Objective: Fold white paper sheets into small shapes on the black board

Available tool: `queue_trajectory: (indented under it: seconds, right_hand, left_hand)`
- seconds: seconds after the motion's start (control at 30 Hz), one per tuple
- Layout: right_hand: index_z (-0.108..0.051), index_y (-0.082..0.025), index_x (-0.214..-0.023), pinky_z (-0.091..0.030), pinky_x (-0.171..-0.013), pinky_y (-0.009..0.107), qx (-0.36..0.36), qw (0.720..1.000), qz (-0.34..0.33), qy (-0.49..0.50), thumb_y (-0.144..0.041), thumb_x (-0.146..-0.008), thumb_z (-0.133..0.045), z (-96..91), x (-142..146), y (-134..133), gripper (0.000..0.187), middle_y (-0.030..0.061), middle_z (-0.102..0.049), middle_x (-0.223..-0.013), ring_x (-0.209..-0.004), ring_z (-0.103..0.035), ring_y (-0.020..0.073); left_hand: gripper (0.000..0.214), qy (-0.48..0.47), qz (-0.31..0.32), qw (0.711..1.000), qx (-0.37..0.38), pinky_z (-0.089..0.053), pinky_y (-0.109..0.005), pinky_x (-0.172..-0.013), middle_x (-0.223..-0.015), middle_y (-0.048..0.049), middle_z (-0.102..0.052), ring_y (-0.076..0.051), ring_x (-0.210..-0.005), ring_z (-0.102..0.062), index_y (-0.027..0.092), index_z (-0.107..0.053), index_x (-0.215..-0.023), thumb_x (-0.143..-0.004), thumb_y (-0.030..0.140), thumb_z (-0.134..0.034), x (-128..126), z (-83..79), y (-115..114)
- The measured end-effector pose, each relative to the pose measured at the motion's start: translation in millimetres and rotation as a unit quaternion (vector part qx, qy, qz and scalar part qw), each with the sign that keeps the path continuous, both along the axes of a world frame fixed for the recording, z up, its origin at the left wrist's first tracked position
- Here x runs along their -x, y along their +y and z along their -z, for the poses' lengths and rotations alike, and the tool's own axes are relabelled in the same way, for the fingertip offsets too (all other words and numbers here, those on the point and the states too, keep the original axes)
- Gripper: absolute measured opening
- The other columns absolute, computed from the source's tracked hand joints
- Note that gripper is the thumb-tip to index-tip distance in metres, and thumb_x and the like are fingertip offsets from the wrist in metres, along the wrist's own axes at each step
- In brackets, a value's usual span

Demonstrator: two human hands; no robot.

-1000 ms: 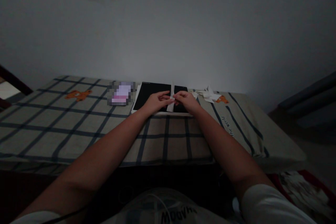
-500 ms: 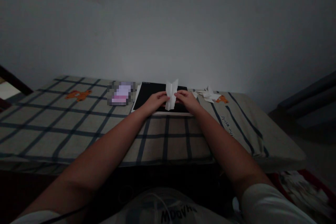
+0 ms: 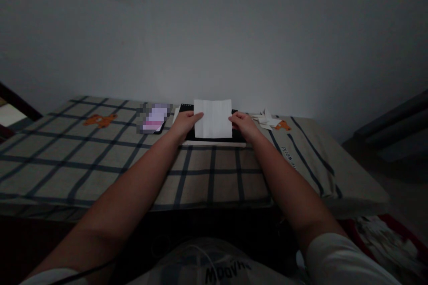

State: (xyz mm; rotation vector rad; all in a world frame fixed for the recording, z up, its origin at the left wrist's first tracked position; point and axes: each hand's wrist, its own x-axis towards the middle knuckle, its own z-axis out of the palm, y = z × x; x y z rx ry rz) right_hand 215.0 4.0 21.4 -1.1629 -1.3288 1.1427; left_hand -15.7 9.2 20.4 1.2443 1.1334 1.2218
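A white sheet of paper (image 3: 214, 119) with upright crease lines is spread wide between my two hands, above a black notebook or folder (image 3: 187, 138). My left hand (image 3: 186, 124) pinches its left edge, thumb on the near face. At the opposite edge, my right hand (image 3: 243, 124) grips the paper between thumb and fingers. The paper hides most of the black cover behind it. Just right of my right hand lies a small pile of folded white paper pieces (image 3: 265, 120).
A phone (image 3: 155, 118) with a lit, blurred screen lies left of the notebook. The checked tablecloth (image 3: 110, 156) covers the table and carries orange bear prints. A wall (image 3: 214, 31) rises behind the table. At lower right stands a red container (image 3: 397, 231) holding cloth-like items.
The paper was folded into a narrow, V-topped shape and is now opened out nearly flat. My left hand has moved left and my right hand slightly right, both keeping hold of it.
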Motion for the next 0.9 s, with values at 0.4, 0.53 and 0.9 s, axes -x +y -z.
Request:
queue_trajectory:
  seconds: [0.4,0.53,0.9]
  right_hand:
    - [-0.052,-0.020,-0.070,-0.045,-0.059,0.025,0.021,1.000,-0.009,-0.013,-0.032,-0.072,-0.067,9.9,-11.4,11.7,0.020,-0.0026,-0.054,-0.065,-0.059,-0.050,0.0100]
    - [-0.057,-0.021,-0.089,-0.045,-0.061,0.028,-0.071,0.990,0.018,-0.120,-0.029,-0.071,-0.069,14.8,-12.2,15.0,0.024,-0.0014,-0.057,-0.074,-0.062,-0.050,0.0123]
    - [-0.050,-0.021,-0.118,-0.046,-0.066,0.031,-0.110,0.982,0.010,-0.153,-0.030,-0.075,-0.067,21.4,-11.1,17.0,0.047,-0.0004,-0.060,-0.080,-0.068,-0.055,0.0152]
  left_hand:
    - [0.007,-0.009,0.064,0.996,0.061,-0.054,-0.029,-0.075,-0.088,-0.0081,-0.074,-0.014,-0.073,-0.067,0.013,-0.070,-0.083,-0.082,0.020,-0.069,6.1,-6.1,4.3]
    - [0.011,0.022,0.037,0.998,0.037,-0.055,-0.029,-0.074,-0.096,-0.0093,-0.074,-0.015,-0.076,-0.068,0.012,-0.069,-0.092,-0.083,0.018,-0.067,6.9,-1.7,6.8]
    - [0.018,0.155,0.014,0.987,-0.034,-0.054,-0.027,-0.069,-0.097,-0.0102,-0.074,-0.016,-0.080,-0.067,0.012,-0.071,-0.098,-0.081,0.019,-0.071,6.8,-3.4,5.9]
